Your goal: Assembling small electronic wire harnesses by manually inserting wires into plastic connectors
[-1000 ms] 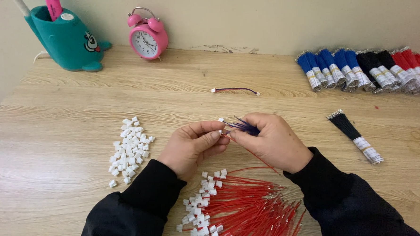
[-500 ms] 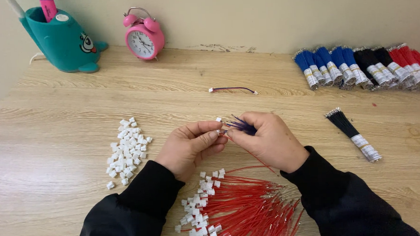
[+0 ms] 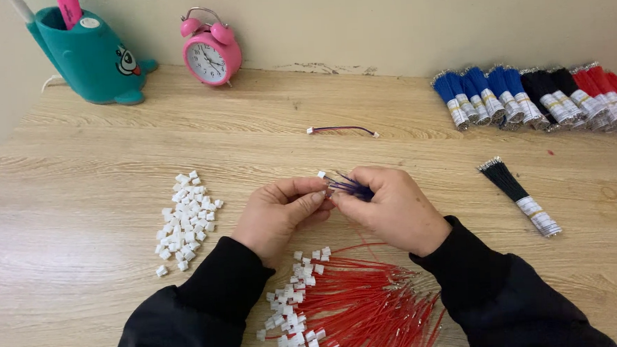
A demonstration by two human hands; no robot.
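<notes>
While left hand (image 3: 279,213) pinches a white connector (image 3: 321,174), right hand (image 3: 393,208) grips purple wires (image 3: 351,187) above red wire pile (image 3: 356,307)

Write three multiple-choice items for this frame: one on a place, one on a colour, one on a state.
1. Where does the loose pile of white connectors lie?
A. left of the left hand
B. beside the alarm clock
C. among the wire bundles at the far right

2. What colour is the alarm clock?
A. teal
B. pink
C. black

3. How is the right hand?
A. flat on the table
B. closed on a bunch of purple wires
C. reaching for the black wire bundle

Answers: 1 A, the pile sits on the table left of the left hand. 2 B, its case and bells are pink. 3 B, the purple wires stick out of its closed fingers.
</notes>
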